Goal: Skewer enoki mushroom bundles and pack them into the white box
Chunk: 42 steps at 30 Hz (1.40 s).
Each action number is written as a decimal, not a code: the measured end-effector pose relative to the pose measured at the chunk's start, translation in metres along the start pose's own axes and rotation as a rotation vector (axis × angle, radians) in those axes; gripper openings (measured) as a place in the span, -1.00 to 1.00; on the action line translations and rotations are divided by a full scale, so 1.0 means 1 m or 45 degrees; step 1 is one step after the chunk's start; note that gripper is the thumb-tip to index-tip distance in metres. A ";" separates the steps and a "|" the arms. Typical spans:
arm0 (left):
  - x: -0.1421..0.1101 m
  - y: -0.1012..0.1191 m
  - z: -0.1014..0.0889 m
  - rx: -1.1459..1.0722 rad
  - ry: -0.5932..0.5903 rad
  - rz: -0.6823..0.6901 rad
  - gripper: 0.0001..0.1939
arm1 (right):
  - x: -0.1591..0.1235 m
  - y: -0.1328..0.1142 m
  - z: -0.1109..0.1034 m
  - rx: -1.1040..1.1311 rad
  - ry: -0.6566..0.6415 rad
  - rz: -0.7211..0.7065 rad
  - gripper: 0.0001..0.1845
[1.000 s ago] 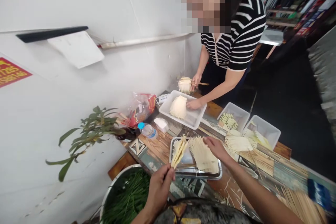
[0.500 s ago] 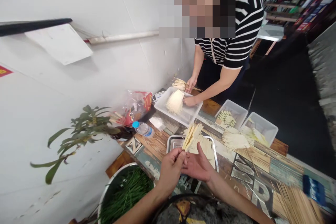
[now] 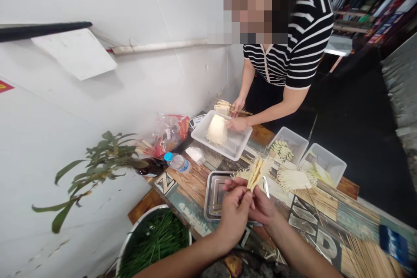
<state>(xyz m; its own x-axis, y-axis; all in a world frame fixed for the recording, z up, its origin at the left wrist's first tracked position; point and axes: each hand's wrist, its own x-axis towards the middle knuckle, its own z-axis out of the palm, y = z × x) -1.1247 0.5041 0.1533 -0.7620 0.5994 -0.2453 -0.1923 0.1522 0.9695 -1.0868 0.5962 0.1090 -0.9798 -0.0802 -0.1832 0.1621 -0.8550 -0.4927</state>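
Note:
A pale bundle of enoki mushrooms with a folded yellow strip (image 3: pixel 256 173) stands up between my hands. My left hand (image 3: pixel 235 208) is closed, thumb and fingers pinching its lower end. From the other side, my right hand (image 3: pixel 263 206) closes on the same lower end with the thumb against it. Below my hands lies a metal tray (image 3: pixel 208 193), partly covered by them, with more enoki mushrooms at its far side. Loose enoki mushrooms (image 3: pixel 291 178) lie on the table to the right.
Opposite, a person in a striped top (image 3: pixel 302 39) holds skewers beside a white plastic tray (image 3: pixel 236 144). Two plastic tubs (image 3: pixel 339 169) stand at the right, bamboo skewers (image 3: pixel 368 252) nearer me. At left are a water bottle (image 3: pixel 177 163), a plant (image 3: pixel 107 152) and a bucket of greens (image 3: pixel 156 243).
Both hands have moved a little right with the bundle. My right hand, spread beside it before, now closes on its lower end. More of the metal tray's left part shows.

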 end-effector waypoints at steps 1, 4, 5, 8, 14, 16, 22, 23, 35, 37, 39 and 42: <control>0.001 -0.003 0.001 -0.014 0.018 0.007 -0.67 | 0.001 -0.001 -0.001 -0.010 0.021 -0.011 -0.53; 0.005 -0.008 0.003 -0.063 0.096 0.030 -0.67 | 0.005 -0.006 -0.004 -0.043 0.081 -0.024 -0.60; 0.006 -0.008 0.003 -0.071 0.100 0.030 -0.66 | 0.007 -0.009 -0.005 -0.054 0.098 -0.020 -0.62; 0.005 -0.008 -0.004 -0.027 0.026 0.047 -0.65 | 0.013 -0.019 -0.006 -0.080 0.140 0.004 -0.64; -0.009 -0.029 -0.034 0.109 -0.040 -0.009 -0.64 | 0.018 -0.041 -0.013 -0.058 0.256 0.058 -0.67; -0.013 -0.038 -0.044 0.089 -0.022 -0.093 -0.62 | 0.017 -0.042 -0.019 -0.054 0.302 0.075 -0.69; -0.015 -0.051 -0.061 0.088 -0.034 -0.195 -0.60 | 0.003 -0.032 -0.033 -0.173 0.422 0.122 -0.60; -0.015 -0.052 -0.062 0.083 -0.027 -0.200 -0.60 | 0.000 -0.030 -0.034 -0.209 0.436 0.131 -0.58; -0.016 -0.058 -0.069 0.056 -0.017 -0.222 -0.61 | 0.014 -0.028 -0.025 -0.831 0.493 0.263 -0.44; -0.016 -0.061 -0.071 0.051 -0.006 -0.228 -0.62 | 0.022 -0.031 -0.020 -0.889 0.462 0.298 -0.45; -0.016 -0.065 -0.075 0.041 -0.001 -0.234 -0.61 | 0.034 -0.034 -0.015 -0.945 0.431 0.325 -0.46; -0.014 -0.072 -0.082 0.020 0.011 -0.253 -0.61 | 0.067 -0.042 -0.013 -1.058 0.416 0.327 -0.48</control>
<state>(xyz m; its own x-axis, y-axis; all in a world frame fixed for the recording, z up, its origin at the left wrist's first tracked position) -1.1506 0.4205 0.0869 -0.7154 0.5493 -0.4319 -0.3300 0.2791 0.9018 -1.1578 0.6333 0.1068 -0.8409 0.0399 -0.5397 0.5254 -0.1795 -0.8317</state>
